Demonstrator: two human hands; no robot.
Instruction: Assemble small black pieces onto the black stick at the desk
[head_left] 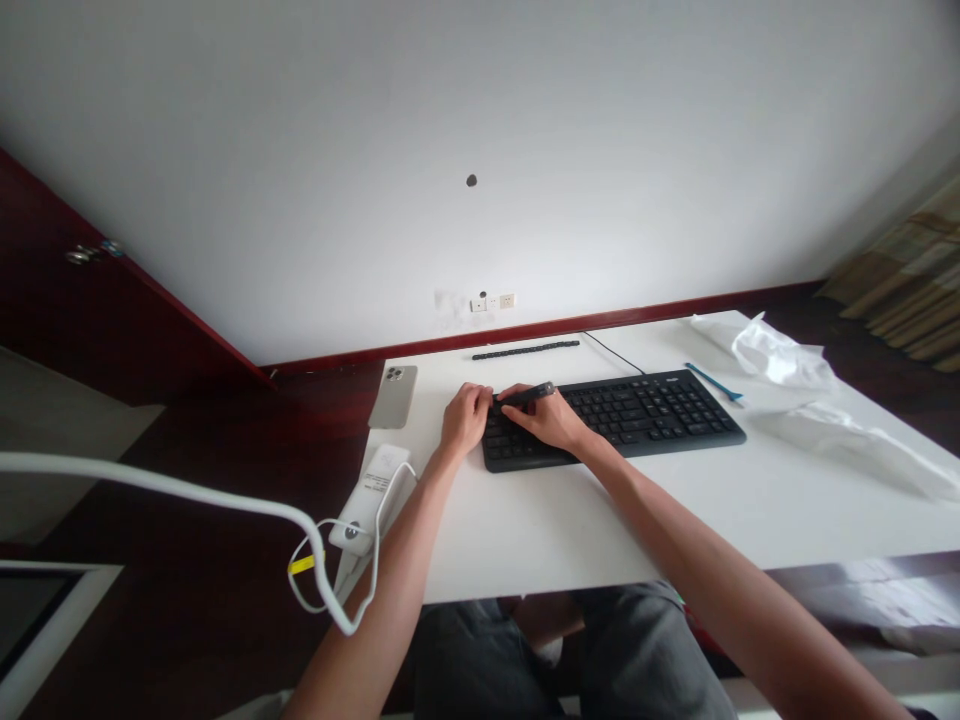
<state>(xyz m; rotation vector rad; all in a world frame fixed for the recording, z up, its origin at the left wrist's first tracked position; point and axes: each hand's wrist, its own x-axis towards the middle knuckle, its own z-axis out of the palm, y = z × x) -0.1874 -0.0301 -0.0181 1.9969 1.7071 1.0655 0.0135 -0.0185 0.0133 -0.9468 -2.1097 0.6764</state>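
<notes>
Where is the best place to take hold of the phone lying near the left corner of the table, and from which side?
Probably grip the phone across its two long edges, coming from above. It lies flat, camera side up, on the table, so only the thin sides offer a hold. Its left edge sits near the table's edge, clear of the left hand and keyboard.

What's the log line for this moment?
left hand: on keyboard left end | right hand: holds dark tool over keys | phone: left, on table

Print on white adapter (373,497) too small; unreadable.
</notes>
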